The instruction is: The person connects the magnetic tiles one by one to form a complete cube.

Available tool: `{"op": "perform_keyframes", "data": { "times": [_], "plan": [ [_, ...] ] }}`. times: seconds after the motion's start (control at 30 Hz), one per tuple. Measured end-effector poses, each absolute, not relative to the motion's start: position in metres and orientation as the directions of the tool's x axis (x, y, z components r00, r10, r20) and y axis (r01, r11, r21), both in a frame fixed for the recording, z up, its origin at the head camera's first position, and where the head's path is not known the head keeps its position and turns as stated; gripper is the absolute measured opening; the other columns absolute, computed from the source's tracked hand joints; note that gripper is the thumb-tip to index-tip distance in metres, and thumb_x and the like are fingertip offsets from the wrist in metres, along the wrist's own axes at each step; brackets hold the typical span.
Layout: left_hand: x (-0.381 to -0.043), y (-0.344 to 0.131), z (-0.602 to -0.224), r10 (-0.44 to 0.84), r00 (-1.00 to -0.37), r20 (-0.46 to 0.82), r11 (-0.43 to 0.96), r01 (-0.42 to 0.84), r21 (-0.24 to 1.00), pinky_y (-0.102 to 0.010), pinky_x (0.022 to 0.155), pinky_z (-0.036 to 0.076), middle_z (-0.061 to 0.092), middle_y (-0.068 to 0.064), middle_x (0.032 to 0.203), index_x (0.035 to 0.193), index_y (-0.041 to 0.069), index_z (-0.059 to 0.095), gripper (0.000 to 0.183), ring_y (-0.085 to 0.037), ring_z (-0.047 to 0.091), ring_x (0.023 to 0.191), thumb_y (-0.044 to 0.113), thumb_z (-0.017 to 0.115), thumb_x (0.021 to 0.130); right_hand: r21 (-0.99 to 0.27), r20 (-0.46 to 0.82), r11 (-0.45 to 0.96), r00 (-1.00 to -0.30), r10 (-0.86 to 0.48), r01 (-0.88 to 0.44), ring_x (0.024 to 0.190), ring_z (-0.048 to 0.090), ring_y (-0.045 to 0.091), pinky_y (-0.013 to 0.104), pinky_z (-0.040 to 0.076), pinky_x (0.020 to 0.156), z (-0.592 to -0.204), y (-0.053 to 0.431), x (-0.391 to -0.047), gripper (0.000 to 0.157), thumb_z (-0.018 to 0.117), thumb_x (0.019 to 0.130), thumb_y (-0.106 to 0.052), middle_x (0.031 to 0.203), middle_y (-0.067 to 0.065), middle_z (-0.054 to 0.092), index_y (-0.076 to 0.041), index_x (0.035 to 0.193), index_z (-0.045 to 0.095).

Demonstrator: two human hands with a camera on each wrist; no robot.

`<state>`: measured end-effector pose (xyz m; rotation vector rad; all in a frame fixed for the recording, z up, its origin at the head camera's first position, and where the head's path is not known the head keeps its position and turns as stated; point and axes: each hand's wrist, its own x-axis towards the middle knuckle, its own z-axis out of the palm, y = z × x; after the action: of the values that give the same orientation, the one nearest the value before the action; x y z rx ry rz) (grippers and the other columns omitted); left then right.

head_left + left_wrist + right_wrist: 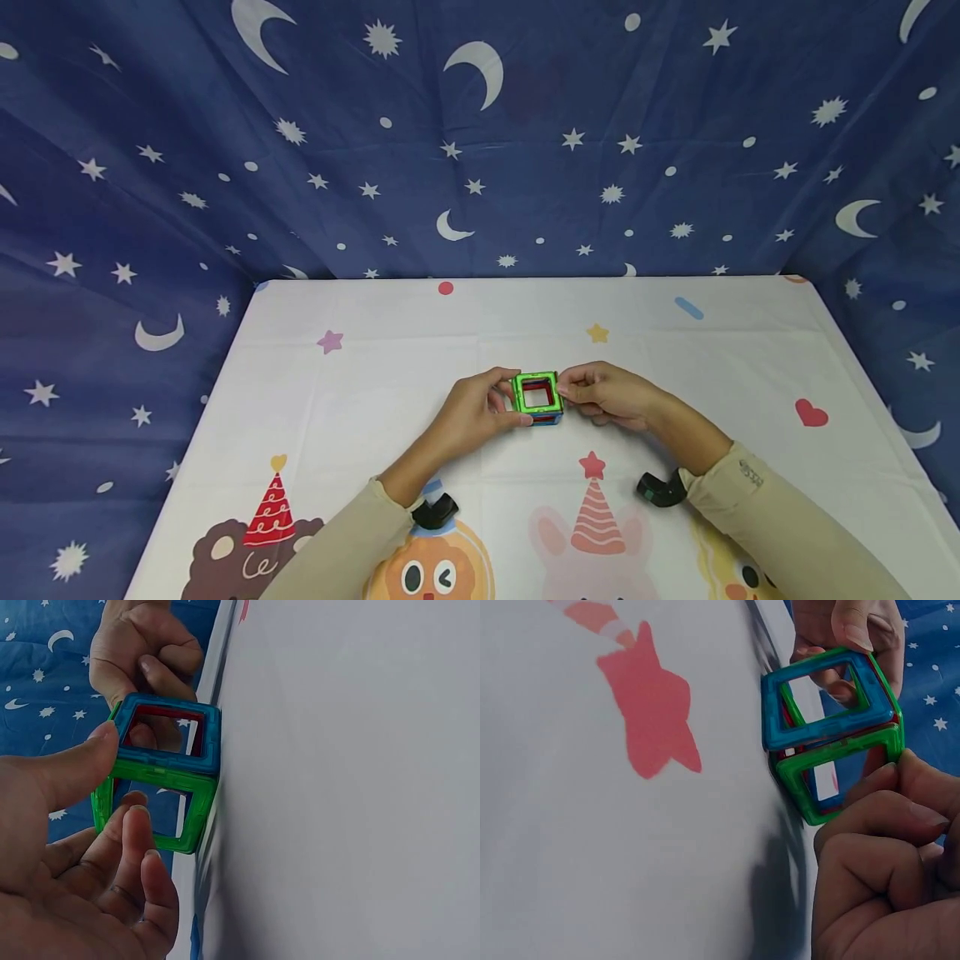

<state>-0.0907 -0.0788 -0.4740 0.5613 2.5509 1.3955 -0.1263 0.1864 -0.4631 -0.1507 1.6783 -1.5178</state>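
A small cube of magnetic tiles (pixel 538 411) stands on the white tabletop, made of open square frames. Its top is green, the side towards me is blue (pixel 169 757), and red shows inside. My left hand (pixel 480 408) holds the cube from the left, thumb at the near corner and fingers around the far left side. At the right, my right hand (pixel 611 396) pinches the upper edge of a green side tile (pixel 840 752) between thumb and index finger, its other fingers curled. The cube's underside is hidden.
The white tablecloth (pixel 675 367) carries printed stars, a heart and party-hat animals. Blue cloth (pixel 525 192) with moons and stars hangs behind the table and at both sides. A black wrist device (pixel 435 511) is at the left cuff, another (pixel 662 490) at the right.
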Motion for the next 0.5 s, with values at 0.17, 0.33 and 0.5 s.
{"op": "perform_keyframes", "data": {
  "times": [0.17, 0.33, 0.5],
  "plan": [
    [-0.0914, -0.0791, -0.4726, 0.412, -0.911, 0.013, 0.498, 0.237, 0.834, -0.022, 0.065, 0.048, 0.071, 0.006, 0.098, 0.133, 0.01, 0.064, 0.06, -0.005, 0.059, 0.074, 0.027, 0.089, 0.08, -0.862, -0.505, 0.35, -0.674, -0.539, 0.366, 0.048, 0.028, 0.011, 0.024, 0.023, 0.045, -0.4603, 0.186, -0.1289, 0.026, 0.059, 0.105, -0.026, 0.065, -0.003, 0.04, -0.001, 0.108, 0.066],
    [-0.0912, -0.0791, -0.4716, 0.415, -0.91, 0.01, 0.506, 0.24, 0.829, -0.022, 0.064, 0.048, 0.07, 0.005, 0.098, 0.133, 0.01, 0.064, 0.061, -0.005, 0.058, 0.073, 0.027, 0.089, 0.08, -0.839, -0.539, 0.377, -0.701, -0.467, 0.393, 0.046, 0.027, 0.011, 0.024, 0.022, 0.044, -0.4565, 0.1806, -0.1301, 0.04, 0.059, 0.103, -0.039, 0.065, -0.001, 0.043, -0.001, 0.099, 0.068],
    [-0.0908, -0.0788, -0.4717, 0.417, -0.909, 0.01, 0.503, 0.24, 0.83, -0.022, 0.064, 0.048, 0.07, 0.005, 0.098, 0.133, 0.009, 0.064, 0.06, -0.005, 0.058, 0.073, 0.026, 0.089, 0.081, -0.783, -0.598, 0.22, -0.608, -0.523, 0.581, 0.046, 0.026, 0.006, 0.02, 0.022, 0.043, -0.4582, 0.178, -0.1297, 0.039, 0.053, 0.107, -0.035, 0.062, -0.005, 0.037, -0.002, 0.088, 0.059]
  ]
}}
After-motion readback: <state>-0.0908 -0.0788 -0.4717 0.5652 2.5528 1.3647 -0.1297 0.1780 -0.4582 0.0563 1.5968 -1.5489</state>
